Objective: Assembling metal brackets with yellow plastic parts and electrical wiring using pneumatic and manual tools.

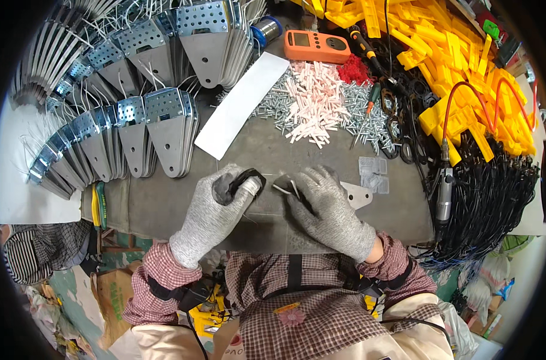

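Note:
Both my hands wear grey gloves with dark fingertips and are held a little apart over the dark work mat (237, 144). My left hand (216, 207) is closed round a curved black piece (249, 175); its exact kind I cannot make out. White wrapping covers the thumb tip. My right hand (333, 207) pinches a thin, pale, wire-like piece (294, 188) between thumb and fingers. A flat grey metal plate (358, 195) with holes shows from beneath the right hand. Just beyond it lie small clear plastic pieces (374, 174).
Rows of grey metal brackets (171, 138) with white wires stand left. Ahead are a white strip (243, 105), pink sleeves (315, 102), loose screws (273, 105) and an orange meter (316, 47). Yellow plastic parts (465, 120), a hanging pneumatic screwdriver (444, 195) and black cables (495, 204) fill the right.

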### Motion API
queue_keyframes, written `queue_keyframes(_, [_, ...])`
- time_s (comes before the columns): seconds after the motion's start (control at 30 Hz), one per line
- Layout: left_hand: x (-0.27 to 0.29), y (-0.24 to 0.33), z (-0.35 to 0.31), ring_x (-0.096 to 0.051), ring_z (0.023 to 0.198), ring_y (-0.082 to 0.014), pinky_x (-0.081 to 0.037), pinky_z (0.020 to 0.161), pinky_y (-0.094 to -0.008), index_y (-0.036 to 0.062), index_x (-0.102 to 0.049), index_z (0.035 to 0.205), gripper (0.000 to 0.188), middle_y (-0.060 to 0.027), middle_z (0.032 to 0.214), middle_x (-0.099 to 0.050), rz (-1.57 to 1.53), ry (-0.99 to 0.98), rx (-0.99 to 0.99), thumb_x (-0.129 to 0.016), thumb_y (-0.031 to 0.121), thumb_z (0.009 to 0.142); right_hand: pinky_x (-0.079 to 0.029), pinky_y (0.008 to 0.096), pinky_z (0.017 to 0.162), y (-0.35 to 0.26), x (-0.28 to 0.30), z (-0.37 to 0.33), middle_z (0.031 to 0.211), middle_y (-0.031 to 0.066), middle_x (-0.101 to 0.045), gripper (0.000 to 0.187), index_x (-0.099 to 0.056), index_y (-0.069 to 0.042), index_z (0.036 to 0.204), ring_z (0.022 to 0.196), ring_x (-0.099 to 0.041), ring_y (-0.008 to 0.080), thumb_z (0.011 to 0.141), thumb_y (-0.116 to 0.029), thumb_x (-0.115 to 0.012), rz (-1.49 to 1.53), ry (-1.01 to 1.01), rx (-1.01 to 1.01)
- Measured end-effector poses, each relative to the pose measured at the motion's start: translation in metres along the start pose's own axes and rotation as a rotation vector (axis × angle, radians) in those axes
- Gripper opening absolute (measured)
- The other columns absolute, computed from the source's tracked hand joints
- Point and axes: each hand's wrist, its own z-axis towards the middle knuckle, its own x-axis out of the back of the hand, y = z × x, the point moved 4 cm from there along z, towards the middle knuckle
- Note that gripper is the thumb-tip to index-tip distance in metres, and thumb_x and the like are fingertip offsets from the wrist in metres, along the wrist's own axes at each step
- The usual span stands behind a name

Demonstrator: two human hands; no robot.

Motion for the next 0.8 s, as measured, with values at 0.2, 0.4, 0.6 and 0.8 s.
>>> queue_keyframes(0.2, [-0.01, 0.0, -0.007, -0.061, 0.095, -0.0073, -0.05, 0.089, -0.025, 0.0015, -0.063, 0.115, 0.024, -0.0011, 0.099, -0.068, -0.507, -0.178, 0.059, -0.069, 0.017, 0.098, -0.042, 0.0505, 0.099, -0.014, -0.006, 0.001, 0.113, 0.0146, -0.058, 0.037, -0.06, -0.001, 0.118, 0.112, -0.056, 0.0335, 0.084, -0.015, -0.067, -0.232, -0.024, 0.098])
queue_keyframes(0.4, [-0.016, 0.009, -0.021, -0.065, 0.097, -0.012, -0.051, 0.092, -0.0266, 0.0006, -0.055, 0.136, 0.047, -0.0062, 0.104, -0.069, -0.452, -0.292, 0.007, -0.074, 0.011, 0.094, -0.045, 0.0486, 0.097, -0.015, -0.004, 0.004, 0.108, 0.0132, -0.057, 0.038, -0.06, -0.003, 0.11, 0.11, -0.056, 0.0321, 0.075, -0.015, -0.071, -0.286, -0.091, 0.16])
queue_keyframes(0.6, [-0.015, -0.006, -0.025, -0.061, 0.112, -0.0202, -0.046, 0.103, -0.0353, -0.0017, -0.046, 0.142, 0.051, -0.0109, 0.114, -0.064, -0.307, -0.21, -0.019, -0.06, 0.03, 0.104, -0.044, 0.0479, 0.099, -0.014, -0.008, 0.005, 0.108, 0.013, -0.059, 0.029, -0.062, -0.004, 0.106, 0.107, -0.057, 0.0319, 0.081, -0.018, -0.068, -0.269, -0.071, 0.177])
queue_keyframes(0.8, [-0.012, -0.012, -0.024, -0.059, 0.118, -0.0229, -0.049, 0.101, -0.0368, 0.0047, -0.038, 0.147, 0.072, -0.013, 0.129, -0.057, -0.291, -0.107, -0.087, -0.076, 0.032, 0.092, -0.044, 0.0489, 0.1, -0.018, -0.009, 0.006, 0.111, 0.0124, -0.06, 0.028, -0.062, -0.004, 0.107, 0.109, -0.057, 0.0321, 0.085, -0.02, -0.067, -0.282, -0.076, 0.177])
